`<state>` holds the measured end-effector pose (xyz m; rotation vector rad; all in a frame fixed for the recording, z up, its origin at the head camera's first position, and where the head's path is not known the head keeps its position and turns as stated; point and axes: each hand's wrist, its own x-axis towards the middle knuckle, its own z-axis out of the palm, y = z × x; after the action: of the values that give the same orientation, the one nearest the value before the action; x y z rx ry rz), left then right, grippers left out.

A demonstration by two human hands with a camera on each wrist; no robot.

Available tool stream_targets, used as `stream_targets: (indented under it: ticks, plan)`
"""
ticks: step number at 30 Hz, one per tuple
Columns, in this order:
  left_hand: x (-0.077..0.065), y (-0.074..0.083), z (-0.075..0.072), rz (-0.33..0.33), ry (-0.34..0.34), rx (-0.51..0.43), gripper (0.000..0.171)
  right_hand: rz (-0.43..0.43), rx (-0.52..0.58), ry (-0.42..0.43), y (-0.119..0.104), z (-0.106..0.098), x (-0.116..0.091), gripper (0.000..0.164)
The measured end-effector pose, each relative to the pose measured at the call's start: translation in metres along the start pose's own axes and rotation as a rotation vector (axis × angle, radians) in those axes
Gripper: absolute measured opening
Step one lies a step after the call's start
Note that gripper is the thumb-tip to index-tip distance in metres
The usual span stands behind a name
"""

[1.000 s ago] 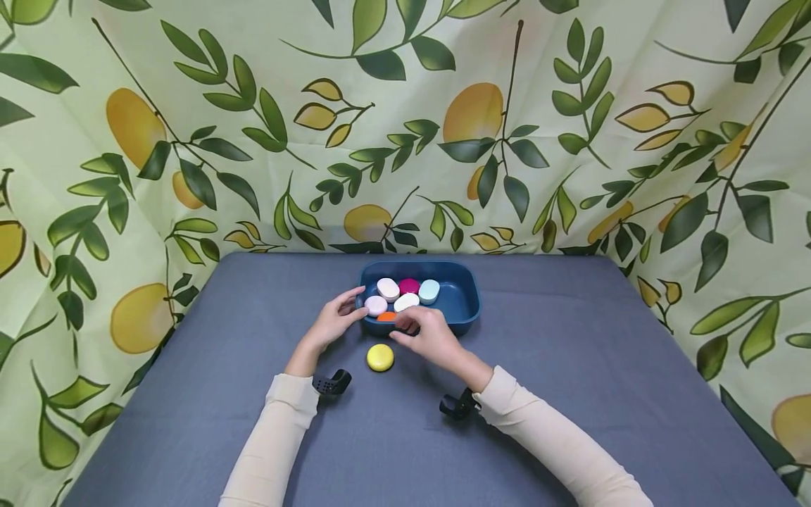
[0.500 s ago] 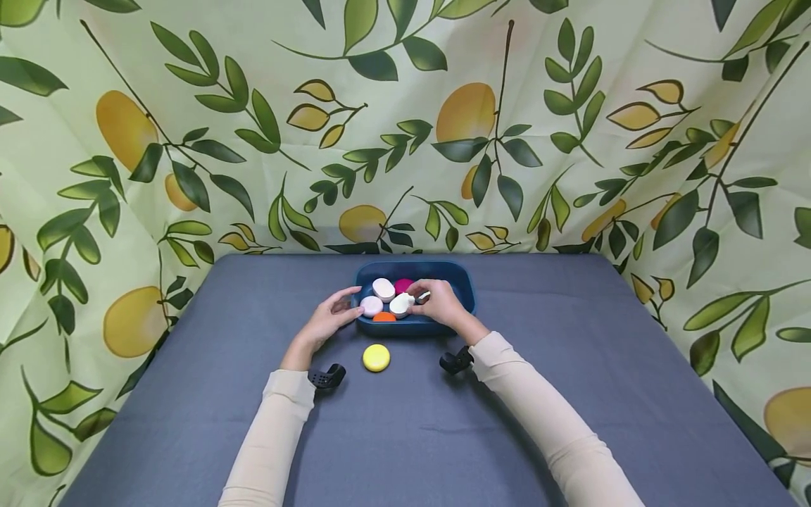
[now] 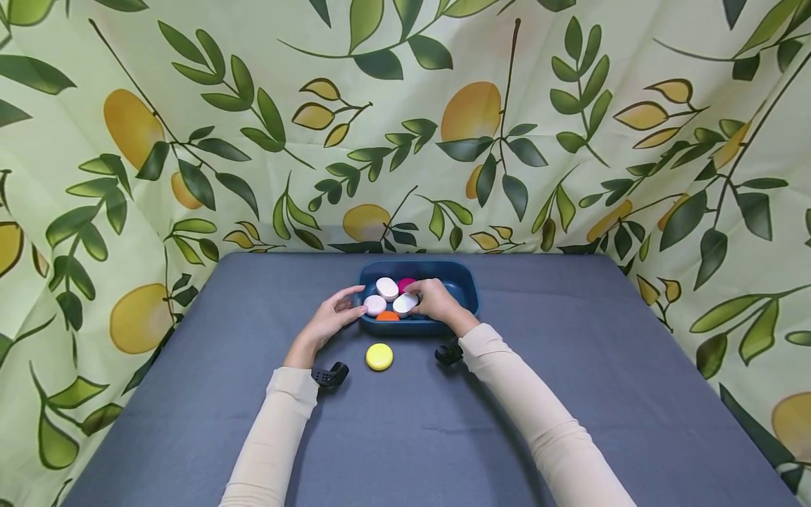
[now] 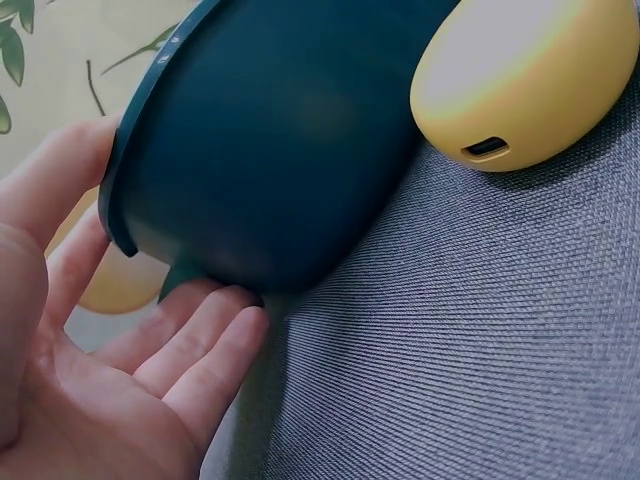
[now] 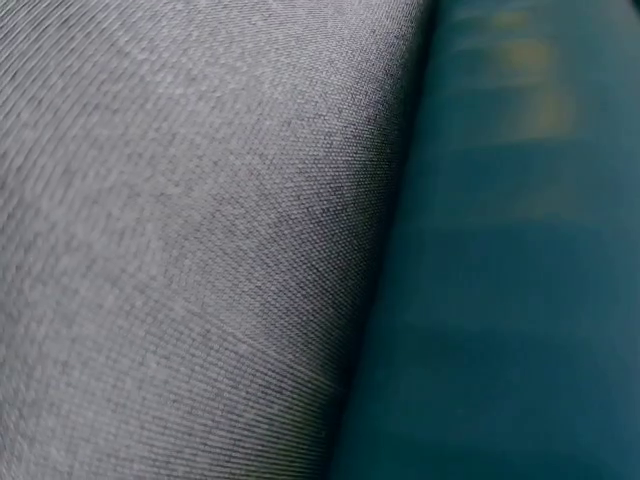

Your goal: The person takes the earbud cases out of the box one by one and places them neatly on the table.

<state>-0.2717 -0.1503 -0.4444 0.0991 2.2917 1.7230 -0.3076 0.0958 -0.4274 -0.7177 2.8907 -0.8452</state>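
My left hand [image 3: 331,318] grips the left end of a dark blue plastic bin [image 3: 468,289]; in the left wrist view its thumb [image 4: 75,165] lies at the rim and its fingers rest against the outer wall. My right hand [image 3: 437,301] reaches over the bin's front, fingertips bent down at a white oval piece [image 3: 404,304]; whether they pinch it I cannot tell. Also inside are a pale pink piece [image 3: 387,289], a lilac piece [image 3: 374,305], a magenta piece [image 3: 405,283] and an orange piece [image 3: 388,316]. A yellow rounded device with a small port slot [image 4: 530,75] sits before the bin.
Grey-blue cloth covers the table [image 3: 405,436], and the bin stands near its back edge. Behind hangs a curtain [image 3: 393,162] printed with leaves and fruit. Black wrist cameras sit under both forearms. The right wrist view shows only cloth and the bin's outer wall.
My right hand has moved from the front rim forward into the bin, then shifted slightly. It now hides the light blue piece seen earlier. My left hand keeps its place.
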Motion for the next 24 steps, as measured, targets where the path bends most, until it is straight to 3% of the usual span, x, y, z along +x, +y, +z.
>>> stream_targets:
  ticks: [7,14,24]
  plan:
    - [0.0,-0.002,0.001,-0.002,0.015,0.002,0.057,0.055,-0.019,-0.017,-0.001,0.0,0.0,0.042]
    - [0.002,-0.002,0.003,0.003,0.003,-0.002,0.057,0.046,-0.042,-0.031,0.001,-0.004,-0.002,0.034]
    - [0.0,-0.003,0.0,0.001,0.0,0.02,0.057,0.072,0.165,0.095,-0.005,-0.018,-0.015,0.039]
